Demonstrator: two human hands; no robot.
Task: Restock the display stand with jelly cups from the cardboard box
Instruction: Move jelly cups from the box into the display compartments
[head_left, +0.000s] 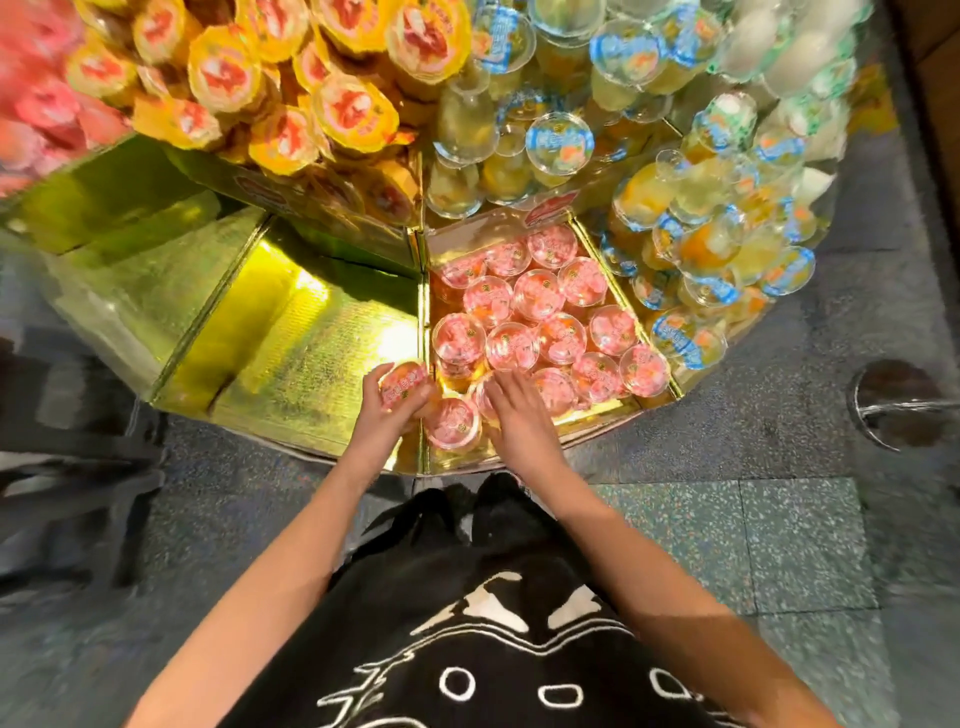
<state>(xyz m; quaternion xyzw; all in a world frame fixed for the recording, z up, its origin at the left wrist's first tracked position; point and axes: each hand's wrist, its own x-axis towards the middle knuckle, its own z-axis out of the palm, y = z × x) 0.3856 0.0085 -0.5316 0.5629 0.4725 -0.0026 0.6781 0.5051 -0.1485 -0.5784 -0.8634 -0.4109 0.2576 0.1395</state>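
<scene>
Gold-foil display stand (291, 364), pink-cup bay (597, 415): left hand (382, 415) grips one jelly cup (404, 388) at the bay's 8 o'clock corner, right hand (519, 410) rests flat-fingered on cups (511, 345) at 6 o'clock; cups judged light, slick, thin-walled, so take by the rim.

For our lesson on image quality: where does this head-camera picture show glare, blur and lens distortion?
Head view: glare burns bright patches on the gold foil shelf; the pink goods at top left smear into blur; the wide lens stretches the forearms toward the bottom corners; the left hand, right hand and pink-lidded cups beside them look fairly sharp.
</scene>
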